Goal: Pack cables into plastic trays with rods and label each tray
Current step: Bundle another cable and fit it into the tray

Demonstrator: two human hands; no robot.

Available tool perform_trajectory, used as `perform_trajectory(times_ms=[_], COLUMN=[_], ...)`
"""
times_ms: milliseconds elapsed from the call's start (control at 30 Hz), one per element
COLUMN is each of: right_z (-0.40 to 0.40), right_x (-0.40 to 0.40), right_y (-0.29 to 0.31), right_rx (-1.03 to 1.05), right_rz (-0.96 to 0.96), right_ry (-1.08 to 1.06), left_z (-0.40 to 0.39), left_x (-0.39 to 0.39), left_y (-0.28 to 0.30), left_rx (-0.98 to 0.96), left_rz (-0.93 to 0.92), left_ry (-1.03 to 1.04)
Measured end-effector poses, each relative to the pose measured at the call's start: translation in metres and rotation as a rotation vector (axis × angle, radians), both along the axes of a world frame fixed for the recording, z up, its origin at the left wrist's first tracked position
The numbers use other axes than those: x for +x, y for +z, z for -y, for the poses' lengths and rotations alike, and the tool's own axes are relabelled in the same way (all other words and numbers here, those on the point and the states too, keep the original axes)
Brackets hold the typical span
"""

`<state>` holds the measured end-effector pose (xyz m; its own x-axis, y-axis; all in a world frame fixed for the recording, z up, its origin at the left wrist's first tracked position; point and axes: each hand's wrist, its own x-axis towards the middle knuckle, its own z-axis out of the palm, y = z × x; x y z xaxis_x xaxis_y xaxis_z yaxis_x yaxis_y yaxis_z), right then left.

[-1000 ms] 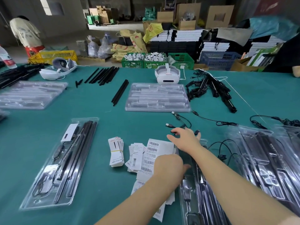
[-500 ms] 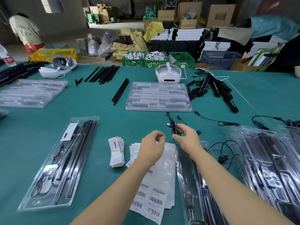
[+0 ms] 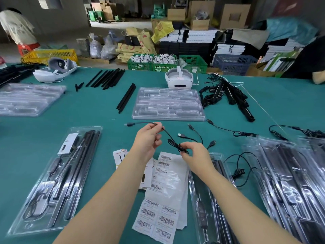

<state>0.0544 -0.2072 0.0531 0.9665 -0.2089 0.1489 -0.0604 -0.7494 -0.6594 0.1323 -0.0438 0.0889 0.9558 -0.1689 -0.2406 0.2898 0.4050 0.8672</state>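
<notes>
Taking the barcode label sheet at bottom centre of the green table as landmark, I read the view from left to right. Far left of the sheet lies a packed tray, clear plastic, with black rods, a coiled cable and a white card in it. Behind that, at the left edge, lies a stack of clear trays. Just left of the sheet's upper end a small pile of label strips shows beside my forearm. Above the sheet my left hand is raised, thumb and forefinger pinching the black cable near one plug, which points left. The cable runs down to the right into a small coil, and my right hand pinches that coil with its fingertips, the other plugs fanning out behind it. Beyond the sheet, further back, lies another stack of empty trays, with loose rods to its left and a white headset behind it. Right of the sheet an open tray holds rods, and more loaded trays lie beyond it.
</notes>
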Motion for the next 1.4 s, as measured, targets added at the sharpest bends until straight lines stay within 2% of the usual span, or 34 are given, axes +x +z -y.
perform_trajectory(times_ms=[133,200,267,333,467,600,800,933,967,1100,1267,1400], right_z=[-0.009,-0.015,-0.020,-0.027,-0.029,-0.022,-0.004,0.001,0.001,0.006,0.015,0.019], right_x=[0.001,0.003,0.002,0.001,-0.002,-0.005,-0.003,-0.006,-0.007,-0.010,-0.017,-0.022], right_y=[0.003,0.006,0.007,0.007,0.005,0.012,0.024,0.032,0.032,0.029,0.016,0.011], right_rx=[-0.087,-0.136,-0.081,0.035,0.201,0.409,0.146,0.297,0.331,0.531,0.709,0.819], right_rz=[0.112,0.168,0.161,0.120,0.037,-0.053,-0.003,0.022,0.016,0.024,0.016,0.051], right_ry=[0.056,0.095,0.103,0.085,0.062,0.087,0.142,0.090,0.087,0.067,0.018,-0.030], left_z=[-0.003,-0.004,-0.006,-0.010,-0.015,-0.014,-0.010,-0.003,0.000,0.015,0.019,0.021], left_x=[-0.011,-0.015,-0.019,-0.023,-0.028,-0.029,-0.030,-0.037,-0.039,-0.049,-0.048,-0.054], left_y=[0.005,0.007,0.003,-0.004,-0.023,-0.035,-0.031,-0.027,-0.027,-0.036,-0.042,-0.043], left_rx=[0.258,0.331,0.357,0.292,-0.032,-0.082,0.062,-0.220,-0.240,-0.041,0.199,0.321], left_rz=[0.220,0.312,0.353,0.343,0.219,0.142,0.239,0.121,0.112,0.163,0.174,0.196], left_ry=[-0.038,-0.025,0.014,0.036,0.028,0.039,0.062,-0.069,-0.121,-0.186,-0.020,-0.102])
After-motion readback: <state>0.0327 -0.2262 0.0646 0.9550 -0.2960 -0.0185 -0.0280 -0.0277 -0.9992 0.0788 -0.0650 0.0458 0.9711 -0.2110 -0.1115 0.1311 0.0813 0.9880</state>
